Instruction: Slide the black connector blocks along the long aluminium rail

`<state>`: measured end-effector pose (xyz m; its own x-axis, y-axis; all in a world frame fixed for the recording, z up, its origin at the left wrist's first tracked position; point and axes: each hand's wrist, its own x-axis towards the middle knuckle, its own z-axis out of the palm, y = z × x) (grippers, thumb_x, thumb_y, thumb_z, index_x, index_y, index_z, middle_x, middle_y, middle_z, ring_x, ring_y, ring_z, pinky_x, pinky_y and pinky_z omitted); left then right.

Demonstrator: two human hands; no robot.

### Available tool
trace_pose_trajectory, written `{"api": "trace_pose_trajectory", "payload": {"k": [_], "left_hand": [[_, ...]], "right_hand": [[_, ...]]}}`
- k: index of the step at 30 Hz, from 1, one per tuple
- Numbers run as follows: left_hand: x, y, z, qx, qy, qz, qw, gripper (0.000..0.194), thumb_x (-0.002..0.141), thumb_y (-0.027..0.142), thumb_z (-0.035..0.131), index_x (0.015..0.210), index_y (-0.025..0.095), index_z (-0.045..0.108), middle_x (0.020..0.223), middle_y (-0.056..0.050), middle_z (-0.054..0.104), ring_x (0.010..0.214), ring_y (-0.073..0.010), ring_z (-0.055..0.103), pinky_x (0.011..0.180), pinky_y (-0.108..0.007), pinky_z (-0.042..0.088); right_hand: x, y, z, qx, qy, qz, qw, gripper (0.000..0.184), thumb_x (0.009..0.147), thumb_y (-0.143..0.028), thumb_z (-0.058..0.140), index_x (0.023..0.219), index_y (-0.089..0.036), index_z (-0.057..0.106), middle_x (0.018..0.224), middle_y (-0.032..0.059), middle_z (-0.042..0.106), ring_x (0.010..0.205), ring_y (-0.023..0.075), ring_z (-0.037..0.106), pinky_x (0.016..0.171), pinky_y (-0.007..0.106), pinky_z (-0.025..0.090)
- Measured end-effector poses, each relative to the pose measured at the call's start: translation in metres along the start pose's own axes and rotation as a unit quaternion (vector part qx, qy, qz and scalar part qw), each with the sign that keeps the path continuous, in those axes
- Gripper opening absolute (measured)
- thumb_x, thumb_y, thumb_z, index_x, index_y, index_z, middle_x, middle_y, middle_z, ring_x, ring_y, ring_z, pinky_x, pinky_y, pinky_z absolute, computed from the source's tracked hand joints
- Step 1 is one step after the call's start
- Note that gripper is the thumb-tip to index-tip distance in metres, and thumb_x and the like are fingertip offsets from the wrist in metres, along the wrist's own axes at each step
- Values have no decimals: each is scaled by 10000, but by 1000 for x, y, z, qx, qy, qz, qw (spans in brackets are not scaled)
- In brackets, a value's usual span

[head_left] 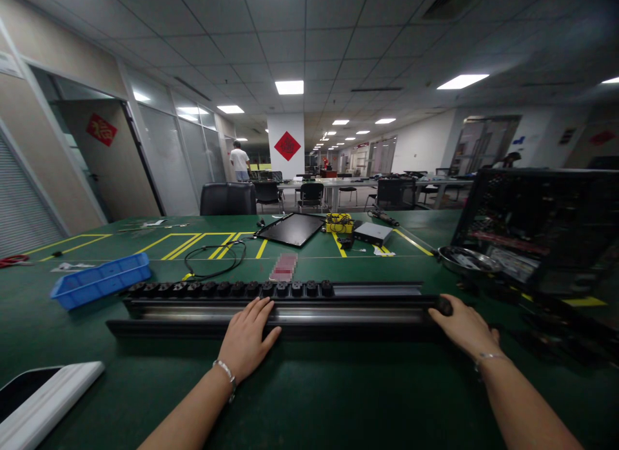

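Note:
A long black metal channel (358, 316) lies crosswise in front of me, its inside shiny. Along its far side a second black strip carries a row of small black socket-like modules (253, 289), and its right part (377, 289) has none. My left hand (248, 337) lies over the near channel with fingers stretched out, touching its edge. At the channel's right end my right hand (461, 324) pinches a small black module (443, 305) between thumb and fingers. The shape of that piece is partly hidden by the fingers.
On the green table (338, 398) are a blue bin (104, 279), a black cable (215, 260), a flat black panel (293, 229), a yellow basket (339, 223) and a grey box (372, 233). A metal bowl (469, 260) and an open computer case (522, 224) stand right.

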<state>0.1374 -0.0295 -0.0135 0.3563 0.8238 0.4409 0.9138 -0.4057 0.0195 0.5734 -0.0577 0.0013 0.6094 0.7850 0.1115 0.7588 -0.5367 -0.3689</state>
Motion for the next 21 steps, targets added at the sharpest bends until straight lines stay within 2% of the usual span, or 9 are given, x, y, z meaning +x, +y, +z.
{"api": "trace_pose_trajectory", "payload": {"k": [6,21], "left_hand": [[-1,-2,4,-10,15,5,1000,474,845,450,428,1253,212,476,1328,-58,488,1246,-237,393,967,-397,367],[0,-1,2,5,5,3,1000,489,851,459,408,1257,193,473,1334,-58,482,1246,-243,394,958,-400,378]], "right_hand": [[2,1,2,3,16,-4,1000,576,741,-517,363,1216,-219,496,1198,136,553,1133,365,461,875,633,348],[6,5,4,16,27,-3,999,590,713,-534,392,1206,-234,515,1180,143,566,1107,377,483,849,644,359]]}}
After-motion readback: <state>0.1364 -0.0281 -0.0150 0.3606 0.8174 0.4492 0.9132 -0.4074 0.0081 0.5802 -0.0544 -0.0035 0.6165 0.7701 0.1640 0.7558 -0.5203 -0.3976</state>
